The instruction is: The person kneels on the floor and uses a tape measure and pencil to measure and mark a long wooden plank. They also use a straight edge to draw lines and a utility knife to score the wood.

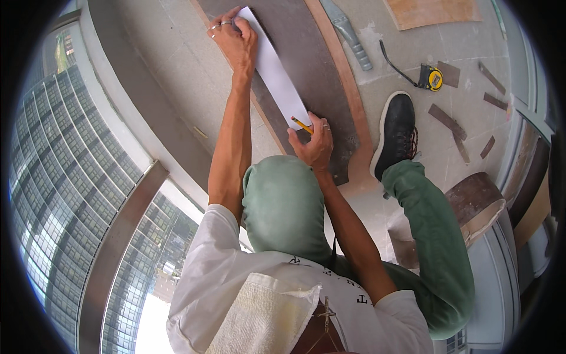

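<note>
A long white flat strip (pixel 274 68) lies slantwise on a dark brown sheet (pixel 339 112) on the floor. My left hand (pixel 236 44), with rings on it, grips the strip's far end, fingers curled at the edge. By the near end, my right hand (pixel 315 141) is closed around a yellow pencil (pixel 302 125) with a pink eraser end, and its fingers rest against the strip's edge. The pencil's point is hidden by the hand.
A grey tool with a ribbed handle (pixel 354 44) and a yellow-black tape measure (pixel 431 78) lie on the right. Several brown offcuts (pixel 448 121) are scattered beyond my shoe (pixel 398 130). A curled brown roll (pixel 474 203) stands near my leg. Windows line the left.
</note>
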A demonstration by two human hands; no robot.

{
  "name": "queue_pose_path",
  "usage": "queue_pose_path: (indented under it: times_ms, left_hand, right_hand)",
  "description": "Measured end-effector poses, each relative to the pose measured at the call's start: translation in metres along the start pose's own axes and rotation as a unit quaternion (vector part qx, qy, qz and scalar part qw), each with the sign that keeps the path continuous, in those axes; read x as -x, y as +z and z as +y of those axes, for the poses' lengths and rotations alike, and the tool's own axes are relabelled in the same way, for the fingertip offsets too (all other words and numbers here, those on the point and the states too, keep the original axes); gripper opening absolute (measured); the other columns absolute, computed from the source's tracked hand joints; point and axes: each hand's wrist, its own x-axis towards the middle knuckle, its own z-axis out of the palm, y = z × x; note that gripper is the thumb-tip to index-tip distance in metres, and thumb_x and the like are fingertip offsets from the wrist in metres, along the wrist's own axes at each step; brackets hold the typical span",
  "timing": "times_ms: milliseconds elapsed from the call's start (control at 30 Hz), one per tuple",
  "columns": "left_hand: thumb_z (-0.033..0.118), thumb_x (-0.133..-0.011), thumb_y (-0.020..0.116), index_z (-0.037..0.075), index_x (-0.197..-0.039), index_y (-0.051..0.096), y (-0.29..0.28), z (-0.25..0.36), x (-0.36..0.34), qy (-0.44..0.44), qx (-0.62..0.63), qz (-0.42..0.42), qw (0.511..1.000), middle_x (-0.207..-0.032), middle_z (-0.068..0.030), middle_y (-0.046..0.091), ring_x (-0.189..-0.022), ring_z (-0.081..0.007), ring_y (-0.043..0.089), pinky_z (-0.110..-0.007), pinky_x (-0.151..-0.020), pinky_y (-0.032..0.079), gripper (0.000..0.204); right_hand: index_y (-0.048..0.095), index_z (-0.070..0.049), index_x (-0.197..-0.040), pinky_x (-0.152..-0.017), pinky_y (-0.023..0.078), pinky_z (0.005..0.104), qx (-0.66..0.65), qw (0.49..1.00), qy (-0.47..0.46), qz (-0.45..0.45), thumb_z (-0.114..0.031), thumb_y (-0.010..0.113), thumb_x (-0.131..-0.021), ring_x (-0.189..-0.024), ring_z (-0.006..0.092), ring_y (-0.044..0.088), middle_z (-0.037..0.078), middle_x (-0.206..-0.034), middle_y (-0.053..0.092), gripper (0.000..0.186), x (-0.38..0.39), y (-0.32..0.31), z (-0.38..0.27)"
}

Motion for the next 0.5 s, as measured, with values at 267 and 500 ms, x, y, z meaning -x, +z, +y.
queue_pose_path:
  times_ms: [267, 500]
  left_hand:
    - [0.015, -0.090, 0.046, 0.005, -0.109, 0.074, 0.0011, 0.0024, 0.0017, -0.015, -0.005, -0.014, 1.000, -0.115, -0.0252, 0.057, -0.116, -0.0350, 0.044, -0.052, -0.095, 0.040, 0.035]
    - [0.011, -0.088, 0.047, 0.003, -0.108, 0.073, 0.0016, 0.0004, -0.0006, 0.020, -0.028, -0.015, 0.999, -0.108, -0.0247, 0.061, -0.116, -0.0364, 0.044, -0.050, -0.100, 0.037, 0.034]
  right_hand:
    - [0.057, -0.003, -0.117, -0.075, 0.047, 0.0447, 0.014, 1.000, 0.004, 0.002, -0.030, 0.081, -0.073, -0.087, 0.0335, 0.058, 0.014, -0.092, 0.055, 0.056, 0.0001, 0.0013, 0.0007]
    - [0.058, -0.003, -0.116, -0.077, 0.048, 0.0451, 0.006, 1.000, 0.007, 0.004, -0.031, 0.080, -0.075, -0.089, 0.0343, 0.058, 0.015, -0.095, 0.056, 0.055, 0.0017, 0.0001, -0.0007]
